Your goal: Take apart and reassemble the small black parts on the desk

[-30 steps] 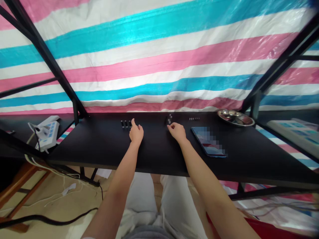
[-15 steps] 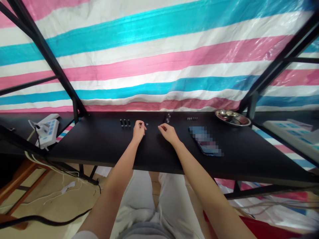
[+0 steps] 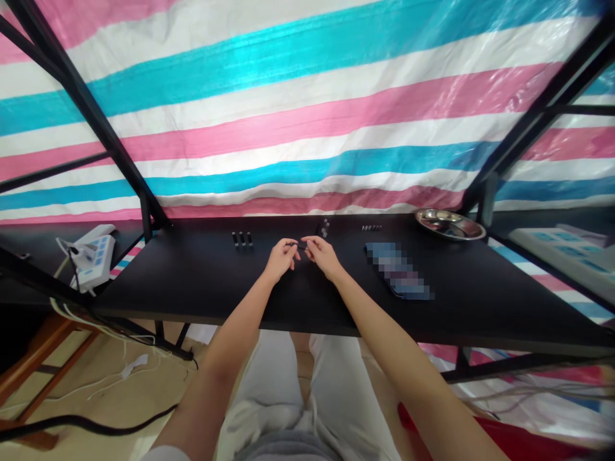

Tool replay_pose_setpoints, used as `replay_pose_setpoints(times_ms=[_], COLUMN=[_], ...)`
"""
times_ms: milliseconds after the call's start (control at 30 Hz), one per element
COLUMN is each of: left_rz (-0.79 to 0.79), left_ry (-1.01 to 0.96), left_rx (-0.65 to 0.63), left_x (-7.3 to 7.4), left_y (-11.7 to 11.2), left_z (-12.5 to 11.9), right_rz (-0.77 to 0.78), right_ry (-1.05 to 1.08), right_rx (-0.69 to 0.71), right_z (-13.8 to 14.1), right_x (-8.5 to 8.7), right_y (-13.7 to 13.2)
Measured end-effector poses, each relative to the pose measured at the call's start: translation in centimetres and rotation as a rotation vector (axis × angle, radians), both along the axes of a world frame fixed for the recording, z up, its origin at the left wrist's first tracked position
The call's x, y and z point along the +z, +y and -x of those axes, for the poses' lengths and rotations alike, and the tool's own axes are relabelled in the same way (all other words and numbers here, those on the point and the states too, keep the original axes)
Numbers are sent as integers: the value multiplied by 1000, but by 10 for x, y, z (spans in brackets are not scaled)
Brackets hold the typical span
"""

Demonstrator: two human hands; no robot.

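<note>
My left hand and my right hand meet above the middle of the black table. Both pinch a small dark part held between their fingertips; its shape is too small to make out. Three small dark upright pieces stand in a row to the left of my hands. A small dark and silver piece stands just behind my right hand. A short row of tiny parts lies farther right.
A phone lies on the table right of my hands. A metal dish sits at the back right. A white power strip with cables hangs off the left. Black frame bars rise at both sides, with a striped tarp behind.
My left hand left the row of three pieces and moved right; my right hand moved left from the piece at the back. Now both hands meet, pinching one small part.
</note>
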State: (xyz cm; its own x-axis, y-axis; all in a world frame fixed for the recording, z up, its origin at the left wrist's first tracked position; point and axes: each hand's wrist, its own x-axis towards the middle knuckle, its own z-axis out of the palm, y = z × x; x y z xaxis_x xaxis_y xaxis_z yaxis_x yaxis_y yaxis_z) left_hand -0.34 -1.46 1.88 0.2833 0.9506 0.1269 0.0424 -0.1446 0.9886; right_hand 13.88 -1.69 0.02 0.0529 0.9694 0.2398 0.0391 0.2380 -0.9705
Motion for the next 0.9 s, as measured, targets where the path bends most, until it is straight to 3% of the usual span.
replay_pose_setpoints(times_ms=[233,400,633,900], left_rz=[-123,-151,-327,-326], left_ry=[77,131,271,311], left_rx=[100,184,317,364], left_x=[-6,-1,3,-2], left_y=[4,-2,-8,-3], left_z=[1,-1,-2,-1], right_rz=[2,-3,-4,17], right_ry=[47,77,73,35], right_rx=[17,25,58,77], right_z=[0,2,5,5], right_x=[-3,-2,3,3], right_y=[3,3,0,-3])
